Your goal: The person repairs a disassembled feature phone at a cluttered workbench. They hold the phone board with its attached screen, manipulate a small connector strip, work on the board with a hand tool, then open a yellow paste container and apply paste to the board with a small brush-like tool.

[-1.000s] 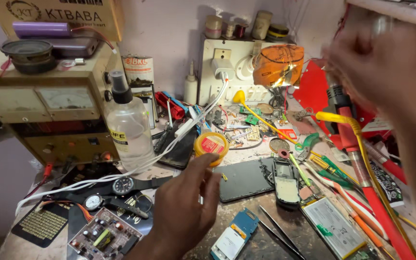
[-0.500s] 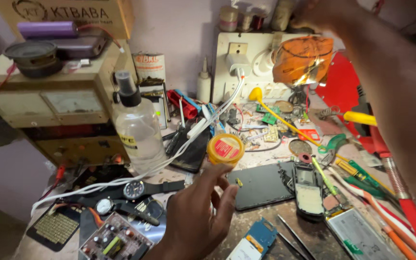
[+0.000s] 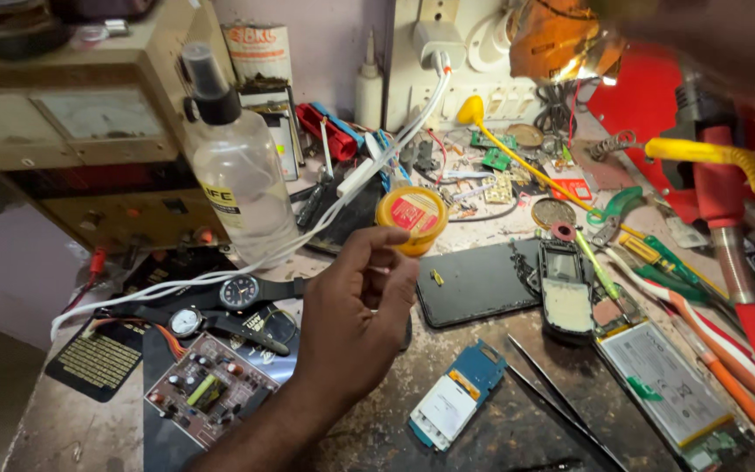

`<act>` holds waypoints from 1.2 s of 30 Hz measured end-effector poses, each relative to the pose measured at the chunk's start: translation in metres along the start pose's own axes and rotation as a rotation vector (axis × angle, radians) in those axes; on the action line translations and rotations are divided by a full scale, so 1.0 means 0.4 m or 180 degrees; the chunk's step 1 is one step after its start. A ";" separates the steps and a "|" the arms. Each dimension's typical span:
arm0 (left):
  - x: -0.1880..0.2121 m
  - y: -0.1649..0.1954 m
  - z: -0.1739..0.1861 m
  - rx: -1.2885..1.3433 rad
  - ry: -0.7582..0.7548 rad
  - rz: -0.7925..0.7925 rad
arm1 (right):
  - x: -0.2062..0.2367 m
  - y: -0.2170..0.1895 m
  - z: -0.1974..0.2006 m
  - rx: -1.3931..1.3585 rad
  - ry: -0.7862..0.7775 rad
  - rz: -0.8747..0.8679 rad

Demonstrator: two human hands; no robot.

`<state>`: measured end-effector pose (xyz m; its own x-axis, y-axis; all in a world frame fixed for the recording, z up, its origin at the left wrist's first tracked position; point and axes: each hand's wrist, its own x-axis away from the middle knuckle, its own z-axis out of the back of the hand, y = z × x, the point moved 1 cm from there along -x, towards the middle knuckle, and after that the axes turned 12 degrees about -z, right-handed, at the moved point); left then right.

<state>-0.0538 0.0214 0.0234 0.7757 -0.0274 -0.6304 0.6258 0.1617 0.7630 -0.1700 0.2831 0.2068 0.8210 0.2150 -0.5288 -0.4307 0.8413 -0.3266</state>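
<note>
Your left hand (image 3: 356, 306) hovers over the bench with thumb and forefinger pinched together; whether something tiny sits between them you cannot tell. The small round yellow tin (image 3: 412, 218) stands on the bench just beyond your fingertips, near but not touched. Half a second ago the tin sat higher above your hand; now your pinch has come closer to it, so the tin looks like the thing you are working with. Your right hand (image 3: 709, 35) is a blur at the upper right, up by the orange lamp (image 3: 557, 39), where a second ago it was lower and nearer; its grip cannot be made out. Right of your left hand lies a dark phone panel (image 3: 478, 281), behind it a clear spray bottle (image 3: 238, 175), and to its left two wristwatches (image 3: 220, 306) and a circuit board (image 3: 207, 389).
</note>
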 end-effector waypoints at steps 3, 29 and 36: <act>0.006 0.007 -0.010 0.0053 -0.0358 -0.0561 | 0.221 -0.053 -0.081 -0.0619 -0.0906 -0.0082; 0.028 -0.011 -0.044 -0.0571 -0.0993 0.0769 | 0.390 -0.091 -0.303 -0.2330 -0.1956 -0.1323; 0.040 -0.034 -0.053 0.0440 -0.0734 0.0058 | 0.401 -0.069 -0.300 -0.3412 -0.2228 -0.1489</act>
<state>-0.0515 0.0396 0.0000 0.7750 -0.2522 -0.5795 0.6045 0.0285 0.7961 -0.0714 0.2347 0.0372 0.8475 0.4925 0.1979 0.1241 0.1786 -0.9761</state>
